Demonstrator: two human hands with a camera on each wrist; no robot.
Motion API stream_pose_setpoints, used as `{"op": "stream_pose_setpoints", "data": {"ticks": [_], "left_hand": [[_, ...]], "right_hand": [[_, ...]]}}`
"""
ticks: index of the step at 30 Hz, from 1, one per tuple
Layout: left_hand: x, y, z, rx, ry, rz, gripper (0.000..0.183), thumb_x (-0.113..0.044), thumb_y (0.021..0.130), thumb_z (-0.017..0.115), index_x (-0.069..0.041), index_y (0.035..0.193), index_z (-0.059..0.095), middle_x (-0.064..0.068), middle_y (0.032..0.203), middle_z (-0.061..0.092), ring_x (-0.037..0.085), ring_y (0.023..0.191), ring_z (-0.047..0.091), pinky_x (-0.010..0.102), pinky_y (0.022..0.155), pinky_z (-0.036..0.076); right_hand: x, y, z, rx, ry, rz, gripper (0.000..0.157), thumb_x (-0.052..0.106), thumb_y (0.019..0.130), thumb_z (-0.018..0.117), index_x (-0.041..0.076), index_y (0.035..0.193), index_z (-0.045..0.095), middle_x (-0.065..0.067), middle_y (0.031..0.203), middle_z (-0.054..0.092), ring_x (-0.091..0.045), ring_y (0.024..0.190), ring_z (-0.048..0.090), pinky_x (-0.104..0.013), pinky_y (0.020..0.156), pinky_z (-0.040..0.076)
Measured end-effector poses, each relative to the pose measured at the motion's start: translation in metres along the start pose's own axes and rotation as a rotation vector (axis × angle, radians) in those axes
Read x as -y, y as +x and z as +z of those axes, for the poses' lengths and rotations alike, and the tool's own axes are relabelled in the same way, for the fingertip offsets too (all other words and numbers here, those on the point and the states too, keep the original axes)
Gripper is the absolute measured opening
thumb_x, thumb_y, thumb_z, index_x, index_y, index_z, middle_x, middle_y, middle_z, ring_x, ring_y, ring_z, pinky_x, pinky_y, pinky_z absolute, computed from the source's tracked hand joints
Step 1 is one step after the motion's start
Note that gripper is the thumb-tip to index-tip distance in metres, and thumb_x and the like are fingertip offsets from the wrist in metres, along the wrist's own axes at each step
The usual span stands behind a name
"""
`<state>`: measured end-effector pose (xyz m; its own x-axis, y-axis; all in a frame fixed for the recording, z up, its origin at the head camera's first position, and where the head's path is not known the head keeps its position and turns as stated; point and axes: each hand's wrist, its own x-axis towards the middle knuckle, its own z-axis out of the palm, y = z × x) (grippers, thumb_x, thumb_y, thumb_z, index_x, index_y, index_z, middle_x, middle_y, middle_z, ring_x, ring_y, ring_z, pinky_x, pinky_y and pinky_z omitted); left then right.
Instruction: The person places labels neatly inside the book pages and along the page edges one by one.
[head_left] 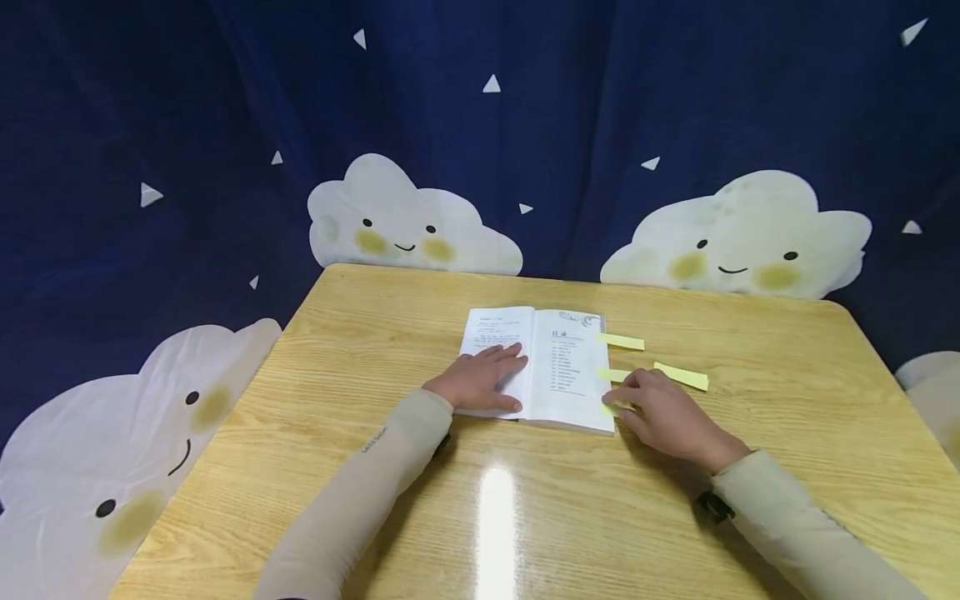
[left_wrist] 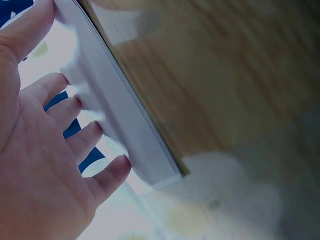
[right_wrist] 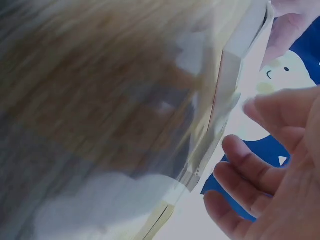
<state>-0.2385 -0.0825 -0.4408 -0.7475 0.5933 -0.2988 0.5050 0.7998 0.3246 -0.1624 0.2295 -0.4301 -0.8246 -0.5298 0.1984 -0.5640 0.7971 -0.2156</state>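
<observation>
An open book lies on the table with printed pages facing up. My left hand rests flat on its left page, fingers spread; in the left wrist view, the left hand lies along the book's edge. My right hand is at the right page's lower outer edge, its thumb and forefinger holding a yellow sticky note there, mostly hidden. Two more sticky notes, an upper one and a middle one, stick out from that edge. The right wrist view has the right hand beside the page edge.
Another yellow strip lies on the wooden table, right of the book and just beyond the right hand. Behind the table hangs a dark blue curtain with smiling clouds and small white triangles.
</observation>
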Motion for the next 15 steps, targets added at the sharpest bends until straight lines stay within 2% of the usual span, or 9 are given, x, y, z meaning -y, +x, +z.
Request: {"op": "stream_pose_setpoints", "data": {"ticks": [3,8,11,15], "left_hand": [[-0.0011,0.0011,-0.0002,-0.001,-0.003,0.009,0.082,-0.057,0.091,0.062,-0.03,0.159,0.024,-0.01,0.169,0.009,0.02,0.157,0.012,0.057,0.121,0.022],[-0.0021,0.0005,-0.0011,-0.001,-0.008,0.001,0.082,-0.056,0.091,0.063,-0.03,0.159,0.025,-0.011,0.169,0.01,0.02,0.157,0.012,0.058,0.122,0.021],[-0.0018,-0.0009,-0.0013,0.002,-0.013,-0.002,0.082,-0.056,0.091,0.063,-0.03,0.159,0.025,-0.011,0.169,0.01,0.02,0.157,0.011,0.058,0.122,0.021],[-0.0016,-0.0026,-0.0021,-0.003,-0.015,0.002,0.082,-0.055,0.091,0.063,-0.029,0.158,0.025,-0.01,0.169,0.011,0.02,0.157,0.012,0.058,0.121,0.022]], "right_hand": [[-0.0007,-0.0024,0.0001,-0.012,-0.062,-0.048,0.024,0.006,0.084,0.074,0.016,0.105,0.079,-0.007,0.097,0.067,-0.024,0.091,0.059,-0.041,0.075,0.049],[-0.0004,-0.0043,-0.0003,-0.003,-0.126,-0.09,0.026,0.01,0.085,0.073,0.019,0.11,0.079,-0.007,0.1,0.068,-0.028,0.098,0.06,-0.044,0.076,0.05],[0.0006,-0.0049,-0.0003,0.02,-0.097,-0.052,0.029,0.009,0.087,0.071,0.014,0.116,0.075,-0.009,0.104,0.069,-0.028,0.098,0.061,-0.046,0.08,0.051],[0.001,-0.0031,0.0003,0.04,-0.001,0.054,0.031,0.007,0.089,0.065,0.002,0.119,0.069,-0.01,0.103,0.07,-0.022,0.09,0.061,-0.046,0.084,0.05]]}}
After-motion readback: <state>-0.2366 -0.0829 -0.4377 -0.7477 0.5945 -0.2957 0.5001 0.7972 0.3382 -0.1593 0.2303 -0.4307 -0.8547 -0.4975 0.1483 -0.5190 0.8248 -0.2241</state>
